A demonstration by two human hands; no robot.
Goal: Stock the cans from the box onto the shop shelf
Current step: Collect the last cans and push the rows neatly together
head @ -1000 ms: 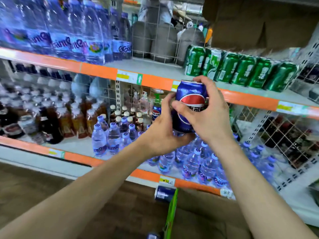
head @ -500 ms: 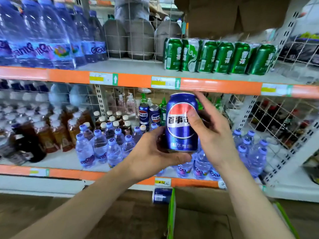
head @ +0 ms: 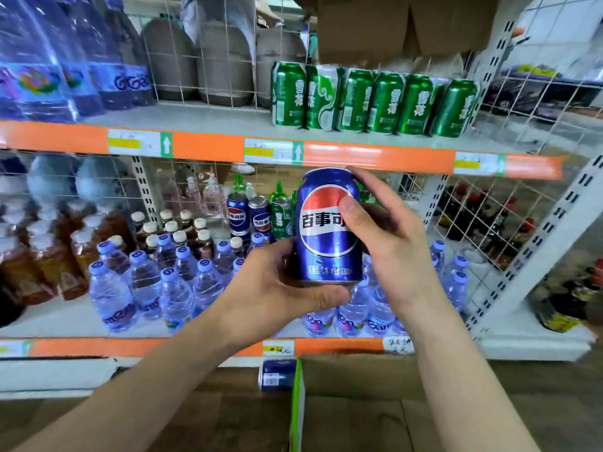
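Fingers [head: 350, 208] of both hands hold one blue can [head: 328, 226] upright, in front of the middle shelf.

Left hand [head: 277, 288] cups the base while the right hand [head: 388, 243] wraps the side; nearest below, the open box [head: 352, 415] has another can lying beside it [head: 277, 375]. The step in hand looks like carrying this can to its place. Next it must likely go beyond the water bottles [head: 176, 288], toward the two blue cans [head: 249, 216] at the back, under the orange edge [head: 375, 156] of the upper shelf. Room there is tight; the gap beside the green cans [head: 372, 101] above seems freer.
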